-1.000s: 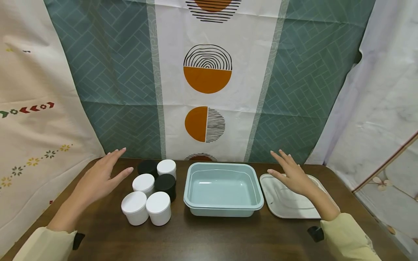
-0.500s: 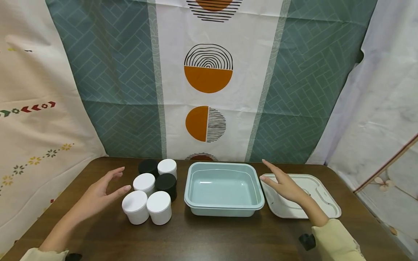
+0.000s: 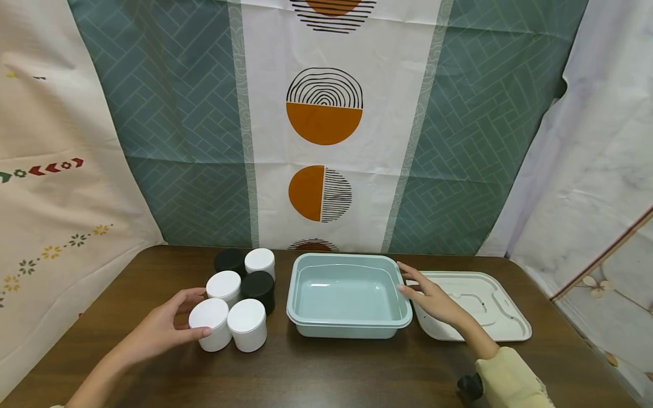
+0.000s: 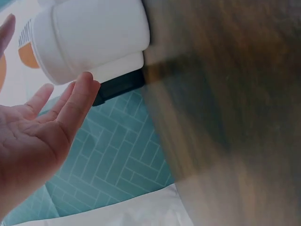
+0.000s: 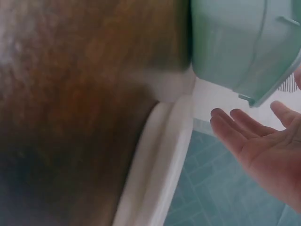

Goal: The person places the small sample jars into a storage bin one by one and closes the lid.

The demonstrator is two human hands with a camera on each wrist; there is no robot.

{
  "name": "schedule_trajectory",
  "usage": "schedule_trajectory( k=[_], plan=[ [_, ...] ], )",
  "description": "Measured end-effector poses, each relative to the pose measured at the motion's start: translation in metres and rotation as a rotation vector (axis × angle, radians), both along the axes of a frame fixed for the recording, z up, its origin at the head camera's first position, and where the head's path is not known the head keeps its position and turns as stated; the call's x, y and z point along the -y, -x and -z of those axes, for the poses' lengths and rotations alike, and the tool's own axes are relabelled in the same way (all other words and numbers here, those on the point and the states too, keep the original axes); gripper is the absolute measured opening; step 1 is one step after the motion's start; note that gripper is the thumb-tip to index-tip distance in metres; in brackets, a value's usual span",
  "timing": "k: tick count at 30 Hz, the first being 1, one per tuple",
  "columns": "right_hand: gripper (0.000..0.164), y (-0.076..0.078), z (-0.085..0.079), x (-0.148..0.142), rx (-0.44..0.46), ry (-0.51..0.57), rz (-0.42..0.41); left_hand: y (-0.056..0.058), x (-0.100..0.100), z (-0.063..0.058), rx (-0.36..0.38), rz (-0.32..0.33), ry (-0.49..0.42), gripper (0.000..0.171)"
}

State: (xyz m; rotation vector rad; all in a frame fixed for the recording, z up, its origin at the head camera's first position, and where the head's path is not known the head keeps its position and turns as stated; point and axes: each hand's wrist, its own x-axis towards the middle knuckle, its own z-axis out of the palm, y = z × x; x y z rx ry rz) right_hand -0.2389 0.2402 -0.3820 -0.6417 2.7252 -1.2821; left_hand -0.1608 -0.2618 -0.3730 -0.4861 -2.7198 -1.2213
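Observation:
My left hand (image 3: 165, 326) reaches around the left side of the front-left white lidded jar (image 3: 210, 320), its thumb in front and fingers behind. In the left wrist view the fingers (image 4: 77, 101) are extended beside the white jar (image 4: 94, 35), with no grip on it. My right hand (image 3: 433, 299) is at the right rim of the light blue plastic basin (image 3: 349, 324), over the white lid's left edge. From the right wrist, relaxed fingers (image 5: 230, 129) show just beside the basin (image 5: 230, 47). Nothing is inside the basin.
More jars cluster behind: a second front white one (image 3: 247, 324), a white one (image 3: 224, 286), another white one (image 3: 260, 262), and black ones (image 3: 259, 290). The white lid (image 3: 490, 306) lies flat at right. A patterned curtain (image 3: 326, 141) closes off the table's (image 3: 326, 374) back.
My left hand has lowered and moved right to the front-left white jar. The right hand has lowered and moved left to the basin's right rim. Jars, basin and lid have stayed put.

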Motion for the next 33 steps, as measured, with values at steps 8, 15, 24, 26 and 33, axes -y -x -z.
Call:
schedule_trajectory(
  k=[8,15,24,26,33],
  plan=[
    [0.055,0.002,0.006,0.001,0.031,0.026,-0.019,0.0,-0.004,0.006,-0.031,-0.024,0.005,0.067],
    [0.056,0.002,0.007,0.001,0.059,0.064,-0.021,0.001,-0.007,0.008,-0.069,-0.107,0.081,0.061],
    [0.058,0.002,0.007,0.002,0.097,0.092,-0.03,0.0,-0.007,0.0,-0.114,-0.162,0.098,0.059],
    [0.058,0.002,0.007,0.003,0.108,0.099,-0.029,-0.001,-0.006,-0.004,-0.144,-0.165,0.092,0.058],
    [0.059,0.002,0.008,0.002,0.131,0.122,-0.032,-0.006,-0.004,-0.02,-0.21,-0.178,0.065,0.057]
  ],
)
